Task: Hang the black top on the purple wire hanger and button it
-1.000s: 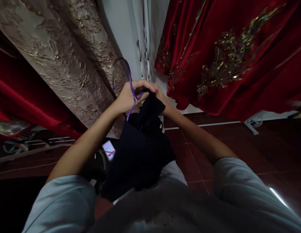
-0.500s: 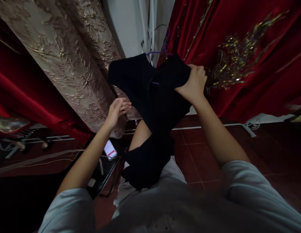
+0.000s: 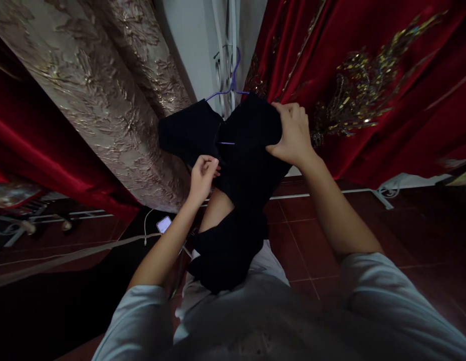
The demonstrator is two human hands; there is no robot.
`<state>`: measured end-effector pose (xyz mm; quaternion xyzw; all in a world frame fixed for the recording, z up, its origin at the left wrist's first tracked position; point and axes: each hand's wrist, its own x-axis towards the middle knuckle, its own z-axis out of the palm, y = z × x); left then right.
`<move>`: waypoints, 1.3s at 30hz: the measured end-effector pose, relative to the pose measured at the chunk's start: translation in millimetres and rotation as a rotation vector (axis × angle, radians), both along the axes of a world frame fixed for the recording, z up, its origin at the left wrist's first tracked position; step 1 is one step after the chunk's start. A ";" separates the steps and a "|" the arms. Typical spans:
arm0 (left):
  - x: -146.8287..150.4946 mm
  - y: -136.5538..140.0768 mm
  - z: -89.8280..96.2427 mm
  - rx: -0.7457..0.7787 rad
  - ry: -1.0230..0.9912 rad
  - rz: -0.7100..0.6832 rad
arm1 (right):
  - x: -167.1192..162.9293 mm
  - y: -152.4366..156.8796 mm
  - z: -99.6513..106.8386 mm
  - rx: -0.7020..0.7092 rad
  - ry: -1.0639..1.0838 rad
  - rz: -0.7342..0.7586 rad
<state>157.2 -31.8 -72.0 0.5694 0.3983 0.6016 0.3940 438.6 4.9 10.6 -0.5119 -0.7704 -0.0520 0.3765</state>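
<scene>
A black garment [image 3: 251, 150], short-sleeved in shape and with an open neckline, hangs on a purple hanger [image 3: 233, 82] in front of me. The hanger's hook sticks up above the collar, and its lower bar shows through the opening. My right hand [image 3: 295, 130] grips the garment at its right shoulder and sleeve, thumb below and fingers on top. Beside the front opening, my left hand [image 3: 204, 176] is closed with thumb and fingers pinched at the cloth's edge. The lower part of the black cloth drapes over my lap.
Textured beige fabric [image 3: 105, 100] hangs at the left, and red cloth [image 3: 368, 100] with gold sequins hangs at the right. A lit phone [image 3: 164, 224] lies by my left forearm, near a white cable [image 3: 146, 225]. White rack bars [image 3: 330, 192] run low over the red tiled floor [image 3: 304, 235].
My left hand has moved right to the garment's front edge and its fingers have closed. The garment and hanger have shifted left and turned, with my right hand still on the shoulder.
</scene>
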 end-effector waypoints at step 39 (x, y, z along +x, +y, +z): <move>38.1 -79.3 -29.4 -0.102 0.092 -0.081 | -100.6 -107.6 -116.9 -0.625 1.193 0.325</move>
